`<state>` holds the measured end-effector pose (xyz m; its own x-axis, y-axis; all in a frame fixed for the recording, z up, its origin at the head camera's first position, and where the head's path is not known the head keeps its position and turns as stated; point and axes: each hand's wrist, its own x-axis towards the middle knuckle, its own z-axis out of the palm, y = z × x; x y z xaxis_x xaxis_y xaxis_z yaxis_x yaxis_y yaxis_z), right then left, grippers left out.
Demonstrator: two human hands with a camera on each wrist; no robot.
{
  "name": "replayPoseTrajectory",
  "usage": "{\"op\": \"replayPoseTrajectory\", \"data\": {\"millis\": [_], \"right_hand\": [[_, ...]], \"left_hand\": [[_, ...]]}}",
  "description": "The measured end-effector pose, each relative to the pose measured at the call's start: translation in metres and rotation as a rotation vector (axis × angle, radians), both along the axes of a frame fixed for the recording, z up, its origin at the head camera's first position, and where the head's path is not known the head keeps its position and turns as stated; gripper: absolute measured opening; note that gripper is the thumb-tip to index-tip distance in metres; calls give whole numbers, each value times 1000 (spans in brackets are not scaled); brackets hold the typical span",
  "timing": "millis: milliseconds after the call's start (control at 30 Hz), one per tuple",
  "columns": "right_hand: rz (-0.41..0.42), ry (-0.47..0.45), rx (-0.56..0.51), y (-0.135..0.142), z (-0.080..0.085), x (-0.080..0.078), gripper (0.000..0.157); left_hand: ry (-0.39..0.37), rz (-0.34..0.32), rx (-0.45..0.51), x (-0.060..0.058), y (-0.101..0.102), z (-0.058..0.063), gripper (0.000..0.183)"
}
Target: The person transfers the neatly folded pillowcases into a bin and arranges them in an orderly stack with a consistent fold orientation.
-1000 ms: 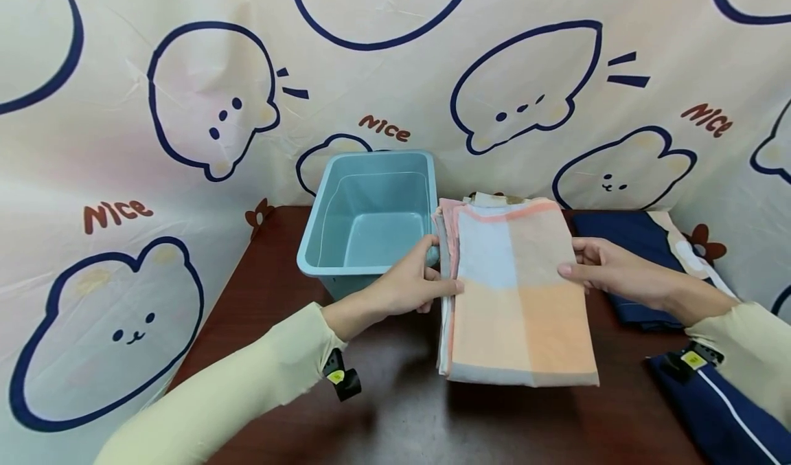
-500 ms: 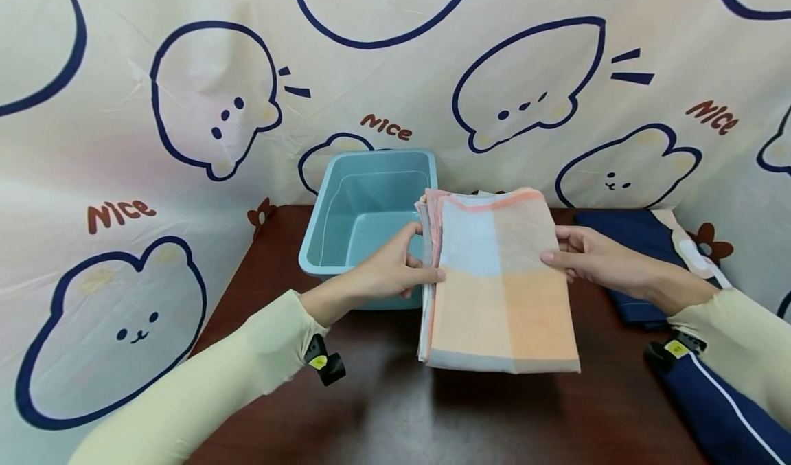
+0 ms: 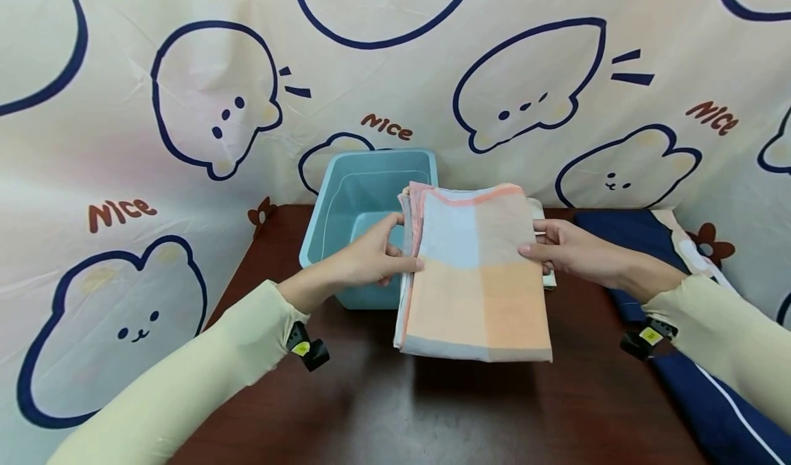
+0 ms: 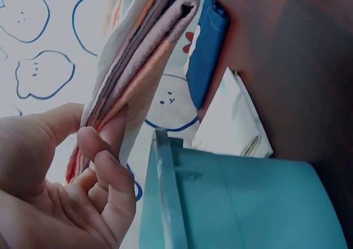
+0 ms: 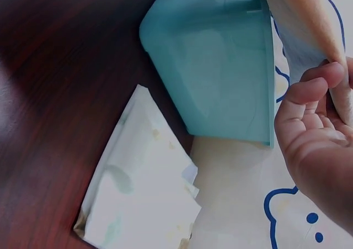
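A folded checked cloth [image 3: 476,273] in peach, beige and pale blue is held up above the table between both hands. My left hand [image 3: 364,255] pinches its left side, thumb in front and fingers behind; the left wrist view shows the stacked layers [image 4: 138,50] between thumb and fingers. On the opposite side, my right hand [image 3: 577,252] pinches the edge the same way. The cloth overlaps the right part of a blue-green plastic bin [image 3: 321,218], whose visible inside holds nothing.
A white folded cloth [image 5: 143,177] with faint prints lies right of the bin, mostly hidden in the head view. Dark blue folded fabric [image 3: 624,238] lies at the back right, and more navy fabric with a white stripe [image 3: 711,396] at the front right. A printed sheet [image 3: 395,73] hangs behind the brown table [image 3: 371,410].
Both hands have carried the checked cloth leftward and slightly up, so it now covers part of the bin. The white cloth behind it shows more at its right side.
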<state>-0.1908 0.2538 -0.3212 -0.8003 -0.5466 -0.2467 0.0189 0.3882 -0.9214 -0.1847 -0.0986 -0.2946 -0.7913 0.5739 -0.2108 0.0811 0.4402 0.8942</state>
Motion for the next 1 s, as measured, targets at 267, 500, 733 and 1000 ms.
{"op": "replayPoseTrajectory", "data": {"millis": [267, 500, 733, 1000], "right_hand": [[33, -12, -34, -16, 2, -11, 51], [36, -29, -65, -29, 3, -18, 51], [9, -49, -70, -43, 6, -28, 51], [13, -41, -83, -56, 9, -35, 48]], "left_hand": [[13, -13, -52, -8, -16, 4, 64], [-7, -11, -68, -17, -30, 8, 64], [5, -39, -97, -29, -44, 10, 68], [19, -47, -134, -38, -54, 14, 69]]}}
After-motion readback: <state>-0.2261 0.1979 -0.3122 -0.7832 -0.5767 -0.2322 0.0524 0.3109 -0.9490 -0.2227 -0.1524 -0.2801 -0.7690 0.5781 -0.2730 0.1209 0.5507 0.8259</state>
